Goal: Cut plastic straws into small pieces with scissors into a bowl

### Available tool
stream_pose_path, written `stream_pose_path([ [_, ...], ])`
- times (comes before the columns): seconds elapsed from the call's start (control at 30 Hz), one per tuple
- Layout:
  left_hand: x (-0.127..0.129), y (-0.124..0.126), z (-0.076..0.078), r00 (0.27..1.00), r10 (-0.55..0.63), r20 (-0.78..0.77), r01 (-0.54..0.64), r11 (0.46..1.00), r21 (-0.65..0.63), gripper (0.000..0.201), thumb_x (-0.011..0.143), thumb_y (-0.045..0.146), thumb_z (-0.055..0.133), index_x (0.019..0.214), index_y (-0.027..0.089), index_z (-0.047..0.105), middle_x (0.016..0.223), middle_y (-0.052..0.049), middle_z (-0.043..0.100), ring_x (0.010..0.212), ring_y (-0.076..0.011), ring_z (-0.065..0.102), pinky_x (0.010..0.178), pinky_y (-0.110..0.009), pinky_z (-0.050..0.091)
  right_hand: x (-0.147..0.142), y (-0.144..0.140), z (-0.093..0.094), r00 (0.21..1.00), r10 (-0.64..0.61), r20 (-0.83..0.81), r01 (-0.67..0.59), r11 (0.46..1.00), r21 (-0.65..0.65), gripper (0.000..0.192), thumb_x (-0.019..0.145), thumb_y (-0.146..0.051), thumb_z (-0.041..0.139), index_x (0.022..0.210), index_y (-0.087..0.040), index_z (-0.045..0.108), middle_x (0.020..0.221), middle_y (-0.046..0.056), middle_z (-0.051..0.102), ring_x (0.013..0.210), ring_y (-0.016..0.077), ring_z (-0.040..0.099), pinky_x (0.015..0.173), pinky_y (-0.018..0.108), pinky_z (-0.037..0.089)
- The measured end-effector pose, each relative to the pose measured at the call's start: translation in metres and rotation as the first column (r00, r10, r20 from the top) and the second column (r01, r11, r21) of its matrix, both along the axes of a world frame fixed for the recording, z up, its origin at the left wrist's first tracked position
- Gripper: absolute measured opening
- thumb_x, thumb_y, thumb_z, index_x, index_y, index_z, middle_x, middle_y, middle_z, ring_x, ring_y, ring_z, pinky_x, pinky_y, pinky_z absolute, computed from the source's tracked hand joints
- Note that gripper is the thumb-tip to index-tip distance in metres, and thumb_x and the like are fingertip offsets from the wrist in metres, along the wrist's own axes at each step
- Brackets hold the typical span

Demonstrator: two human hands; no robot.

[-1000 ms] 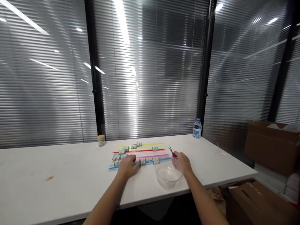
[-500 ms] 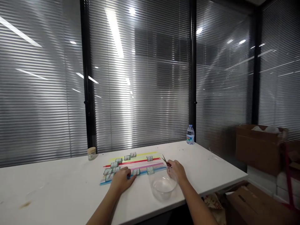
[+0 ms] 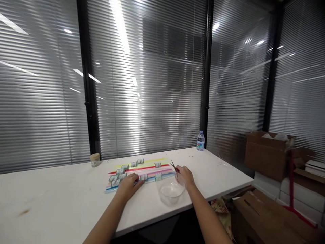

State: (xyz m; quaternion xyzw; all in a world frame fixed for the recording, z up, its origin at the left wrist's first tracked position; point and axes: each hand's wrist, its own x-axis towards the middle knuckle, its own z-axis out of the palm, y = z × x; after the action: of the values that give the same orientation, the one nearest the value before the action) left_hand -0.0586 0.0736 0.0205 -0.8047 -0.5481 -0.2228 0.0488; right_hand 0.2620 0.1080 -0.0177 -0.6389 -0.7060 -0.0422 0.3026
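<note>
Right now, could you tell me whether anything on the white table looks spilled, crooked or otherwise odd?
Nothing spilled. The clear bowl looks empty. The small rolls sit unevenly along the coloured strips, bunched at the left end. A brownish smudge marks the table at far left.

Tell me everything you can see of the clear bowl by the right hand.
The bowl is round, transparent and looks like thin plastic or glass. It stands upright near the table's front edge and looks empty. The coloured strips lie just behind it. The right hand, holding small scissors, is over its far right rim; whether it touches the rim I cannot tell.
</note>
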Motion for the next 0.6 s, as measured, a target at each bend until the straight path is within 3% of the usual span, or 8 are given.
stream_pose_path([
  [0.3, 0.003, -0.011, 0.010, 0.999, -0.011, -0.036, 0.007, 0.995, -0.103, 0.029, 0.086, 0.043, 0.047, 0.077, 0.019, 0.062, 0.087, -0.007, 0.065, 0.080, -0.0206, 0.060, 0.070, -0.029, 0.040, 0.007, -0.003, -0.006, 0.993, 0.100, -0.062, -0.096, 0.993, 0.074, 0.011, 0.076, -0.014, 0.056, 0.083, -0.020, 0.063, 0.073, 0.002, 0.061, 0.065, 0.0135, 0.049, 0.055, 0.023, 0.023],
  [0.43, 0.009, -0.025, 0.017, 0.990, 0.135, -0.041, -0.139, 0.986, -0.089, 0.024, 0.084, 0.034, 0.053, 0.096, 0.018, 0.065, 0.105, -0.011, 0.065, 0.099, -0.0263, 0.060, 0.082, -0.033, 0.042, 0.010, -0.007, -0.004, 0.977, 0.151, -0.149, -0.142, 0.988, 0.067, 0.009, 0.075, -0.015, 0.055, 0.079, -0.019, 0.062, 0.072, 0.001, 0.063, 0.063, 0.0131, 0.050, 0.055, 0.022, 0.025],
  [0.53, 0.022, -0.046, 0.010, 0.961, 0.275, 0.039, -0.272, 0.960, -0.070, 0.031, 0.086, 0.034, 0.051, 0.111, 0.018, 0.062, 0.116, -0.013, 0.062, 0.108, -0.0291, 0.058, 0.088, -0.038, 0.043, 0.010, -0.009, -0.003, 0.960, 0.182, -0.215, -0.173, 0.983, 0.061, 0.008, 0.075, -0.016, 0.055, 0.078, -0.019, 0.062, 0.073, 0.001, 0.065, 0.064, 0.0135, 0.052, 0.056, 0.021, 0.028],
  [0.6, 0.035, -0.064, -0.003, 0.954, 0.262, 0.145, -0.263, 0.965, -0.016, 0.038, 0.089, 0.036, 0.049, 0.122, 0.019, 0.057, 0.124, -0.014, 0.059, 0.115, -0.0293, 0.055, 0.093, -0.040, 0.043, 0.010, -0.009, -0.003, 0.947, 0.190, -0.260, -0.181, 0.982, 0.060, 0.007, 0.074, -0.017, 0.056, 0.077, -0.019, 0.062, 0.074, 0.002, 0.066, 0.065, 0.0140, 0.053, 0.056, 0.021, 0.029],
])
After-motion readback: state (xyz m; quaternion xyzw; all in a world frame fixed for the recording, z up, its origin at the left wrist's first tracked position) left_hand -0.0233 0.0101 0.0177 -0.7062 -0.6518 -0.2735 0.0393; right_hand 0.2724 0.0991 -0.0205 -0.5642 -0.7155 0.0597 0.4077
